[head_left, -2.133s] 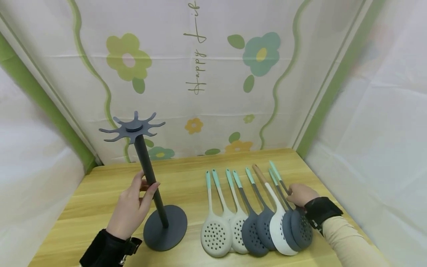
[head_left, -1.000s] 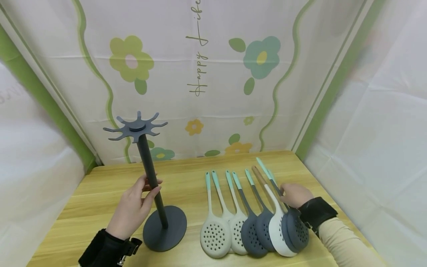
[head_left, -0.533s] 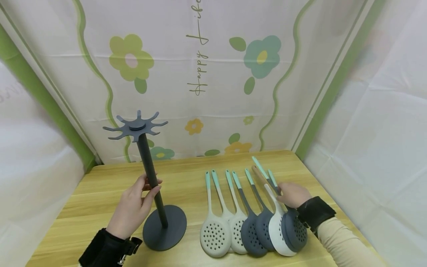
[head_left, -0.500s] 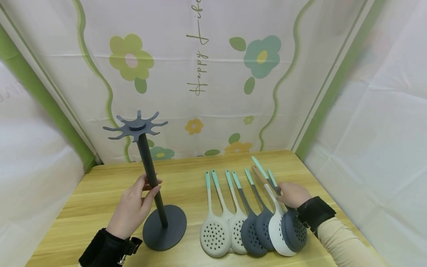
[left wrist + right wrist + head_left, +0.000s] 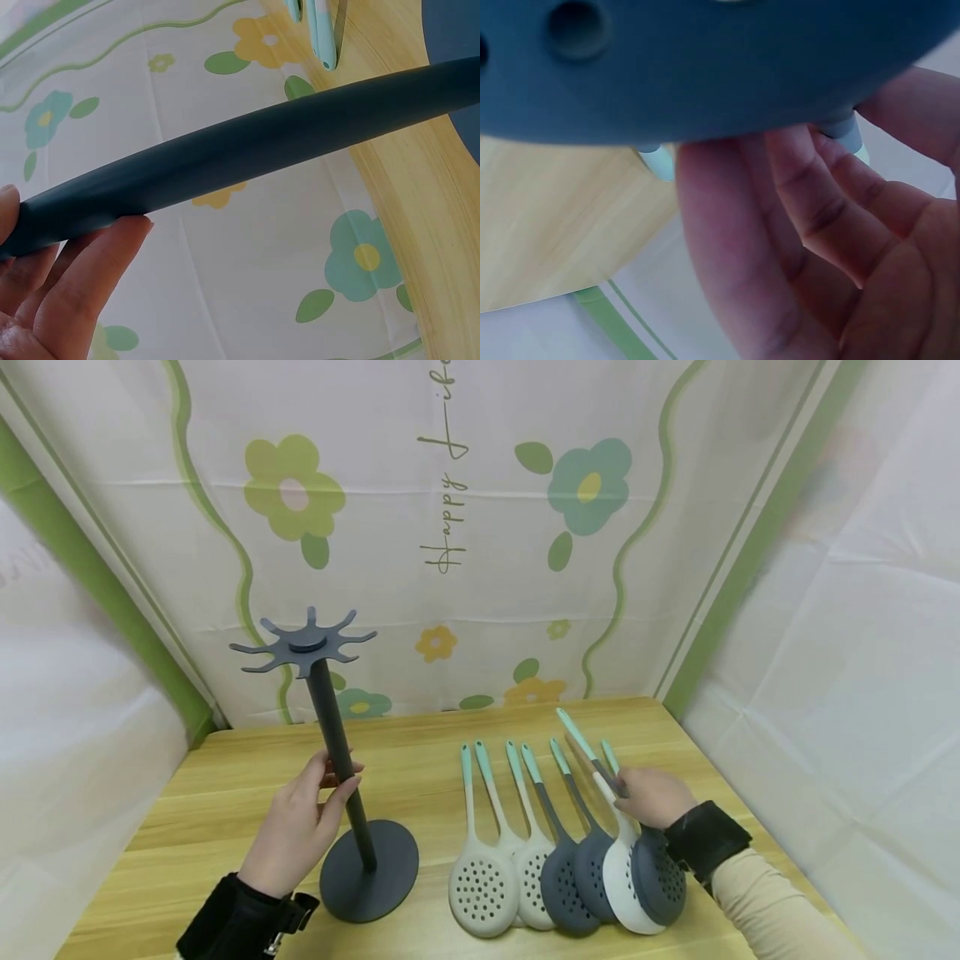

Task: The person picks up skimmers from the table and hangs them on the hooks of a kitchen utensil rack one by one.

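Observation:
My left hand (image 5: 300,827) holds the pole of a dark grey utensil stand (image 5: 326,702), thumb and fingers on either side. The left wrist view shows the same pole (image 5: 247,146) with fingers beneath it. My right hand (image 5: 656,797) grips the shaft of a dark grey skimmer (image 5: 576,732) with a mint handle end, the rightmost of a row. In the right wrist view its perforated head (image 5: 705,90) hides part of the grip. Its handle slants across a white skimmer (image 5: 624,889). Another mint handle (image 5: 611,756) shows behind my right hand.
Pale grey skimmers (image 5: 482,893) and dark grey skimmers (image 5: 570,893) lie overlapping on the wooden table (image 5: 405,752), handles pointing away. The stand's round base (image 5: 390,877) sits left of them. Its top (image 5: 303,643) has several curved hooks. A flowered cloth (image 5: 450,602) rises behind.
My right hand has shifted left, swinging the mint handle end left across the neighbouring handles; the skimmer's head moved slightly left. My left hand keeps its hold on the stand.

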The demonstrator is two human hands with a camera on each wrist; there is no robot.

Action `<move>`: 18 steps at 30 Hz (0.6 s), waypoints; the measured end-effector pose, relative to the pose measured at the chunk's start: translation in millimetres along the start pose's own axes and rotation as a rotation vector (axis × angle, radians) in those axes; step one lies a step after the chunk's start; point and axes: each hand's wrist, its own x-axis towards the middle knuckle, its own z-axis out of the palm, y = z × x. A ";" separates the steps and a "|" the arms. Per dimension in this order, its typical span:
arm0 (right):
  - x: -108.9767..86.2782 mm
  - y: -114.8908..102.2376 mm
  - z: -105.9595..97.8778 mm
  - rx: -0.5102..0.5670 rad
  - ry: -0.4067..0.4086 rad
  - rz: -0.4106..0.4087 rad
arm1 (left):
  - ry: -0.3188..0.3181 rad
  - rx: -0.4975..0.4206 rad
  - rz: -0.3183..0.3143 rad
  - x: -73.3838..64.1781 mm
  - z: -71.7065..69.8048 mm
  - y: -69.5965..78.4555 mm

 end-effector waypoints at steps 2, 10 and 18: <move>-0.6 -2.3 -0.1 -0.004 0.010 -0.011 | 0.000 0.006 0.002 0.3 0.3 -0.4; -2.9 -10.0 -1.2 0.003 0.032 -0.033 | 0.003 0.011 -0.001 -0.2 0.9 -0.5; -4.6 -16.3 -3.5 0.006 0.045 -0.054 | 0.003 0.011 0.001 -0.3 1.6 -1.4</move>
